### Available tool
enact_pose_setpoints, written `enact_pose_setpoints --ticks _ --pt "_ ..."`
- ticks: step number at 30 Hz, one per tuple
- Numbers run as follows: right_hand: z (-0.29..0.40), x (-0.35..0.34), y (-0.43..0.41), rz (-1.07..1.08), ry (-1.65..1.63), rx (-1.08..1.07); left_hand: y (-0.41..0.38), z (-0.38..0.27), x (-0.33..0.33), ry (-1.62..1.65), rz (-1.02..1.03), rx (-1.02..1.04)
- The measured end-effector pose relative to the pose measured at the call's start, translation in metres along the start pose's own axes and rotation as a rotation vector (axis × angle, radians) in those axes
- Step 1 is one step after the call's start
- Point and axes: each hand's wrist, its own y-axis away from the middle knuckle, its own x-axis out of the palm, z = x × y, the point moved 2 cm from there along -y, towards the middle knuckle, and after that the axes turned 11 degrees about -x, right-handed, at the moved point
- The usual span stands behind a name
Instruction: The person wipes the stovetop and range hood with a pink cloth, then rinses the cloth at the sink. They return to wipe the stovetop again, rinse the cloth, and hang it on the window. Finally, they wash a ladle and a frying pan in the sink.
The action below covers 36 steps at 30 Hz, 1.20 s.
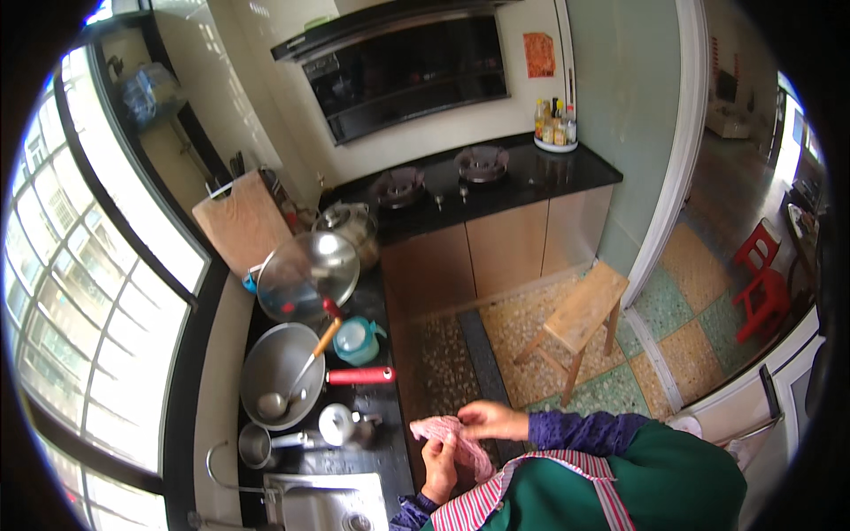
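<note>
A bunched pink cloth (473,453) is held in front of my body, just off the counter edge near the sink. My left hand (441,466) grips it from below, thumb pressed on the fabric. From the other side my right hand (493,421) holds its upper part, fingers bent on it. Part of the cloth hangs down below both hands. To the left on the counter stand a metal pot with a white lid (337,425) and a small saucepan (255,446). Behind them sits a grey wok (281,376) with a red handle and a ladle (273,403) inside.
A steel sink (325,508) with a curved faucet (216,458) is at lower left. Farther along are a teal-lidded container (357,340), a large glass lid (309,275), and a cutting board (242,222). Two gas burners (481,164) line the back counter. A wooden stool (588,305) stands on the floor.
</note>
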Motion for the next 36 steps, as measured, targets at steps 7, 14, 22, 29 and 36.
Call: enact_pose_setpoints --ticks 7,14,22,29,36 --pt "0.006 -0.022 -0.031 -0.058 0.391 -0.080 -0.061 -0.009 0.002 -0.029 0.105 -0.134" --pt "-0.007 -0.095 -0.060 -0.335 -0.981 0.333 -0.152 0.014 0.035 -0.079 0.239 -0.243" --pt "0.012 -0.245 -0.069 -0.252 -0.201 0.046 -0.247 -0.001 0.154 0.190 0.322 -0.230" --pt "0.021 -0.319 -0.064 -0.384 -0.738 -0.028 -0.313 0.015 0.171 -0.149 0.194 -0.155" --pt "0.045 -0.373 -0.063 -0.656 -0.831 -0.049 -0.366 0.002 0.191 -0.065 0.264 -0.328"
